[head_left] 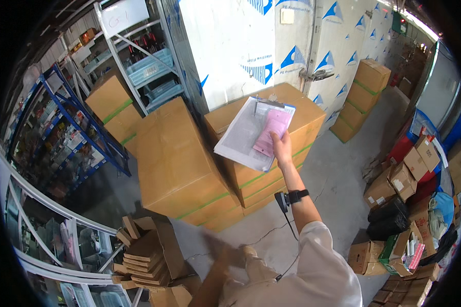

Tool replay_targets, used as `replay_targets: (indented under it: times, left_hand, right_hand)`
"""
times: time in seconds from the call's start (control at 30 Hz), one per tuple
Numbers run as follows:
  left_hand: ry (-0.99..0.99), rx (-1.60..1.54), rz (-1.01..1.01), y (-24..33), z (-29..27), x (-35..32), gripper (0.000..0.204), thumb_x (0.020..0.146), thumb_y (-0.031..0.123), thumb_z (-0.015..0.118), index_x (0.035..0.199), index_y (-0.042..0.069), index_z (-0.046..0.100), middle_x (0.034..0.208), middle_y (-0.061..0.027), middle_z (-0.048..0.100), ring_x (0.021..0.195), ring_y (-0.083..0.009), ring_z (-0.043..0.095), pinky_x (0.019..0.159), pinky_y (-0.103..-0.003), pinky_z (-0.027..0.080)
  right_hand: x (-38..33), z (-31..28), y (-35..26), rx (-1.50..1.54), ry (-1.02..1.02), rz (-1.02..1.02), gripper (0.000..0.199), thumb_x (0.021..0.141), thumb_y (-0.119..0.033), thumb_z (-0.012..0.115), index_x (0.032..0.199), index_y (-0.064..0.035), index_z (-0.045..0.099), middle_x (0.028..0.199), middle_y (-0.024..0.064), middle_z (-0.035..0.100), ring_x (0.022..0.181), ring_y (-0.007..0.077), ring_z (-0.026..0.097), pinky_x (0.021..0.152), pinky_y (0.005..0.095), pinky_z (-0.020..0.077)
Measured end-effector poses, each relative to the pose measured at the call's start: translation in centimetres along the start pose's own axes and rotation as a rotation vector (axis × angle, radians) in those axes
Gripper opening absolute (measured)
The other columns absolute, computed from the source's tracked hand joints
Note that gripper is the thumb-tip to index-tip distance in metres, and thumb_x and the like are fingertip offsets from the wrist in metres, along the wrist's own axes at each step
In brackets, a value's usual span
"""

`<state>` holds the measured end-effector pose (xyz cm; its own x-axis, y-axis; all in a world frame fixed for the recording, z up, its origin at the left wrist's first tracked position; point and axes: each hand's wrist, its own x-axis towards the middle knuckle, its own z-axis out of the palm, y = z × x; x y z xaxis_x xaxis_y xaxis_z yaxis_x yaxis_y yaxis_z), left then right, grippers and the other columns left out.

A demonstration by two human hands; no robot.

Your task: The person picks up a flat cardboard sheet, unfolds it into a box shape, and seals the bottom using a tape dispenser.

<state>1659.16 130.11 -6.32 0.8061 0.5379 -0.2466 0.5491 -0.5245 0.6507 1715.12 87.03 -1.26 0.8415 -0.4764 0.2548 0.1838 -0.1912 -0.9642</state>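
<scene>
Right hand (281,147) gripping the lower right edge of a clipboard (235,134) with white sheets, thumb on a pink slip (272,128) lying on top. Clipboard tilted, over the stacked carton (303,115) by the film-covered wall (230,48); can't tell if touching it. Left hand (223,258) low, motion-blurred, finger state can't be told. Second large carton (171,148) just left. Black strap (298,196) on right wrist.
</scene>
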Motion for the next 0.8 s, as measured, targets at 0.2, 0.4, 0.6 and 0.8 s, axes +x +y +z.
replay_targets:
  times: [0.2, 0.4, 0.6, 0.8]
  left_hand:
    - [0.101, -0.029, -0.061, 4.3, -0.5, 4.4, 0.042, 0.097, 0.020, 0.061, 0.134, 0.000, 0.059, 0.124, -0.0225, 0.064, 0.112, -0.0346, 0.061, 0.098, -0.045, 0.049]
    - [0.142, -0.090, -0.036, 5.9, -0.6, 7.0, 0.035, 0.098, 0.011, 0.059, 0.130, -0.003, 0.059, 0.121, -0.0189, 0.065, 0.108, -0.0293, 0.062, 0.096, -0.041, 0.049]
    - [0.249, -0.210, 0.093, 5.4, -2.4, 7.1, 0.029, 0.099, 0.002, 0.056, 0.126, -0.006, 0.060, 0.119, -0.0154, 0.066, 0.105, -0.0241, 0.062, 0.095, -0.037, 0.050]
    - [0.330, -0.434, 0.032, -0.5, -4.2, 5.7, 0.024, 0.094, -0.004, 0.064, 0.118, -0.004, 0.063, 0.109, -0.0100, 0.069, 0.097, -0.0194, 0.064, 0.085, -0.034, 0.054]
  right_hand:
    - [0.5, 2.4, 1.8, -0.534, 0.209, -0.187, 0.054, 0.086, -0.026, 0.069, 0.125, 0.0087, 0.055, 0.134, 0.0304, 0.050, 0.124, 0.0461, 0.047, 0.106, 0.0543, 0.0385]
    - [3.1, 0.4, 1.5, -0.648, 0.175, -0.154, 0.062, 0.084, -0.031, 0.071, 0.127, 0.0086, 0.053, 0.140, 0.0277, 0.047, 0.133, 0.0470, 0.040, 0.111, 0.0595, 0.0316]
    - [4.8, 0.7, -0.3, -1.036, 0.272, -0.250, 0.075, 0.085, -0.043, 0.073, 0.135, 0.0069, 0.048, 0.139, 0.0261, 0.048, 0.130, 0.0440, 0.044, 0.111, 0.0589, 0.0312]
    - [-6.0, 1.0, -12.9, 0.202, -0.845, 0.101, 0.034, 0.095, -0.026, 0.065, 0.116, 0.0006, 0.066, 0.108, 0.0151, 0.071, 0.107, 0.0284, 0.064, 0.095, 0.0408, 0.0487]
